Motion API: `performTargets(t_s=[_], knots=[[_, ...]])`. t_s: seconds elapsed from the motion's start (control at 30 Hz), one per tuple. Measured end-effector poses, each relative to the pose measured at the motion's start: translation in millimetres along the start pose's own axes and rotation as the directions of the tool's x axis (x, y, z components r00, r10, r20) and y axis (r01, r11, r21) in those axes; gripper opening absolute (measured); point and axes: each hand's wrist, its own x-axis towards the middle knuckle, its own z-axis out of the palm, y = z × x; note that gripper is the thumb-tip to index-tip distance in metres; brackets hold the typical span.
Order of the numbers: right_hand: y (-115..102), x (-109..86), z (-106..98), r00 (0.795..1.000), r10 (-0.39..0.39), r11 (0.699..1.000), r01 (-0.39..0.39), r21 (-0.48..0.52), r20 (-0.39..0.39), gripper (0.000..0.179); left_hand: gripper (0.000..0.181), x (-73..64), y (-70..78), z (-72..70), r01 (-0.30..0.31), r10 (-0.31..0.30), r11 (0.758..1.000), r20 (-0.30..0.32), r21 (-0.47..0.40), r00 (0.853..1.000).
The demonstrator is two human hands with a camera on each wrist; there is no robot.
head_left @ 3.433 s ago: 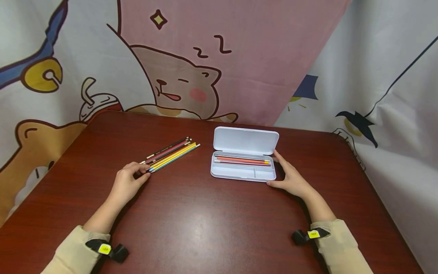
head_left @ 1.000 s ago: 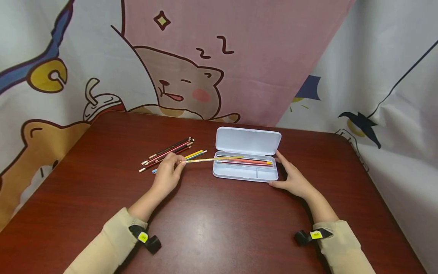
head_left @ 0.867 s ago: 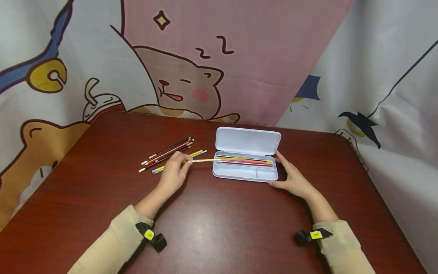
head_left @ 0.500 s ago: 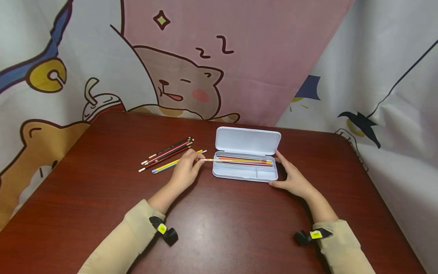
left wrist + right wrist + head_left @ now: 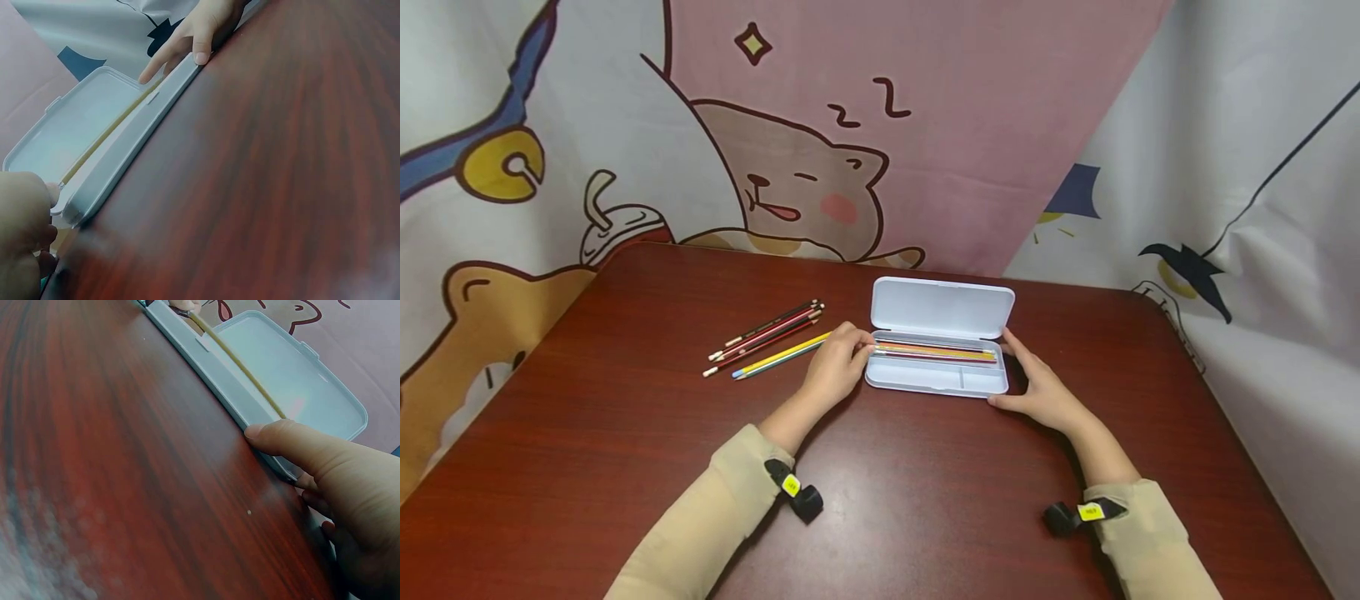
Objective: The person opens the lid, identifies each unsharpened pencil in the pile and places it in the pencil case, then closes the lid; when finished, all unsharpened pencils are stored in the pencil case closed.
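My left hand [image 5: 835, 367] is at the left end of a white pencil case [image 5: 917, 382], pinching the near tip of a yellow pencil [image 5: 100, 141]. The pencil stretches lengthwise over the case's long compartment, and the right wrist view shows it slightly raised above the front wall. Inside lie several other pencils [image 5: 936, 359] in red and orange tones. The case's lid [image 5: 942, 307] stands open at the back. My right hand [image 5: 1041, 392] grips the case's right end, thumb on the front corner and index finger at the back.
Left of the case, several dark and red pencils [image 5: 767, 333] lie slanted on the brown wooden table [image 5: 895, 500]. A yellow and a blue-green pencil [image 5: 781, 358] lie nearer, partly behind my left hand. A cartoon-print curtain [image 5: 970, 167] hangs behind the table.
My left hand has taken a yellow pencil from the pile and carried it rightward to the case, lowering it over the long compartment. My right hand has stayed on the case.
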Motion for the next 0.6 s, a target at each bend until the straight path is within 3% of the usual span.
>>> performTargets(t_s=[0.6], knots=[[0.1,0.0,0.2,1.000,0.010,1.000,-0.010,-0.002,-0.001,0.112,0.009,5.6,3.8,6.9,0.061,-0.064,0.997,0.081,0.041,0.995]])
